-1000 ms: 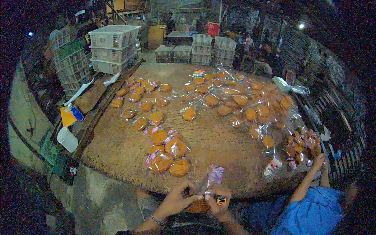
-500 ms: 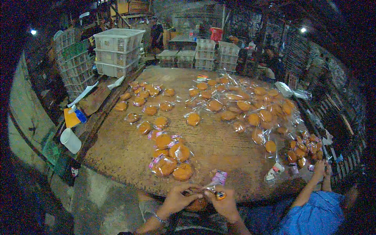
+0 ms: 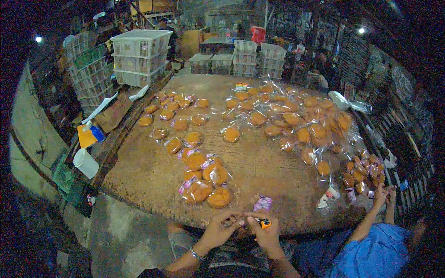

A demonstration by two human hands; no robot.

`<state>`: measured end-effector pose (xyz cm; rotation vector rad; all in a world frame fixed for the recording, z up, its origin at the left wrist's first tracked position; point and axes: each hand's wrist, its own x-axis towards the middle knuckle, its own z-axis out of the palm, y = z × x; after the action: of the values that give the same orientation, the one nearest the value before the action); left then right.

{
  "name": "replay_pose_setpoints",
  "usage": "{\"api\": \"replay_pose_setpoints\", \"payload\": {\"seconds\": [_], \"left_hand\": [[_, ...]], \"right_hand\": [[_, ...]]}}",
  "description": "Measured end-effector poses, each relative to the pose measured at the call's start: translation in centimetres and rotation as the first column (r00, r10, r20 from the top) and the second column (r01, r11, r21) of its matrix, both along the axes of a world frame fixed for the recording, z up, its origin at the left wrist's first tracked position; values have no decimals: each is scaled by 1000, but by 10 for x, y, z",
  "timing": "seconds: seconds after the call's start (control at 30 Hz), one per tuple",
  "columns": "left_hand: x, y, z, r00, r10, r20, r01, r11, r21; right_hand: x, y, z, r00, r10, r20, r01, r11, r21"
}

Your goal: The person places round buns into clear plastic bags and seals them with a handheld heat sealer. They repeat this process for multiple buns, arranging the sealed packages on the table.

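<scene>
At the near table edge, my left hand [image 3: 219, 235] and my right hand [image 3: 266, 236] meet at the fingertips. My right hand grips a small orange-and-black tool [image 3: 265, 224], its kind too small to tell. Pinched together, the left fingers hide whatever is between them. Just beyond my hands lies a bunch of pink-purple labels [image 3: 263, 202]. To their left rests a pile of round golden-brown breads [image 3: 215, 173] in clear plastic bags, several with such labels. One bagged bread [image 3: 219, 197] sits closest to my left hand.
Many bagged breads [image 3: 318, 131] cover the table's [image 3: 259, 169] right side; others lie far left. A co-worker in a blue shirt [image 3: 371, 252] handles a bunch of breads [image 3: 360, 172] at right. A white container [image 3: 85, 163] and stacked crates [image 3: 141, 58] stand left.
The brown bread seen under my hands is no longer visible. My hands have risen slightly toward the table, with fingertips still together. The view has shifted a little.
</scene>
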<state>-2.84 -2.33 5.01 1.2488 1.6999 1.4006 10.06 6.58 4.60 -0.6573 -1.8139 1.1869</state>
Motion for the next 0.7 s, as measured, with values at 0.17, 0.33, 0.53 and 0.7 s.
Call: {"api": "replay_pose_setpoints", "payload": {"seconds": [0.17,0.33,0.53,0.7], "left_hand": [[-1,3,1,999,-27,27,27,1000,-7],[2,7,-3,965,153,215,-154,988,-16],[-6,23,-13,994,95,59,-90,993,-80],[-6,35,-35,994,90,66,-87,995,-48]], "right_hand": [[5,-7,0,1000,10,14,-4,940,-342],[6,-7,-9,982,42,185,-23,995,-101],[-4,2,-24,997,-58,50,65,987,-148],[-7,12,-53,974,-108,198,103,994,39]]}}
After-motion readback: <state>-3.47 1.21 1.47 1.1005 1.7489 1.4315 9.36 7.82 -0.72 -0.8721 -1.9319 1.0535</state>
